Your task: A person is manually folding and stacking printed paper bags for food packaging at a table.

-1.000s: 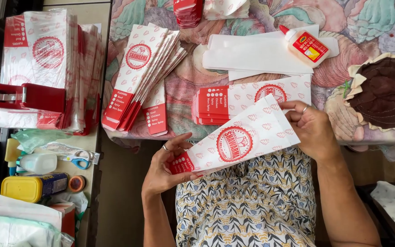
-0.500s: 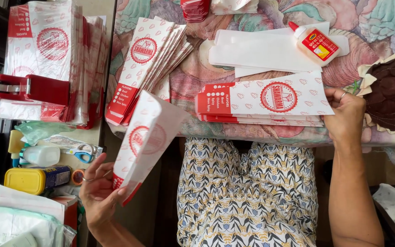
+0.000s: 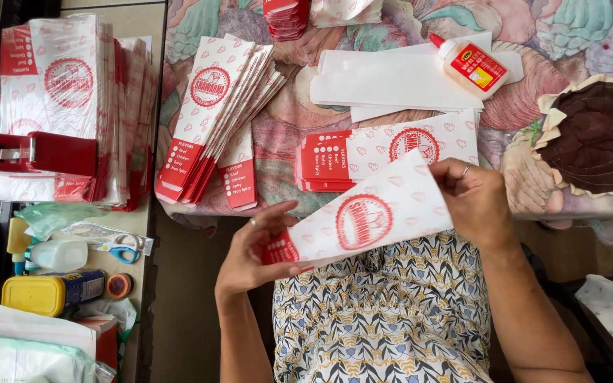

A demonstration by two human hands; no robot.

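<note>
Both hands grasp one white-and-red paper sleeve (image 3: 367, 216) off the table's (image 3: 292, 120) near edge: left hand (image 3: 253, 252) pinching its red end, right hand (image 3: 477, 202) its white end.

I see a tabletop (image 3: 299, 113) under a floral cloth. On it lie a fanned pile of red-and-white paper sleeves (image 3: 218, 117) at upper left, a flat stack (image 3: 384, 152) at centre, plain white sheets (image 3: 391, 81) above, a glue bottle (image 3: 468, 65) on them, and a brown leaf-shaped mat (image 3: 601, 135) at right.
</note>
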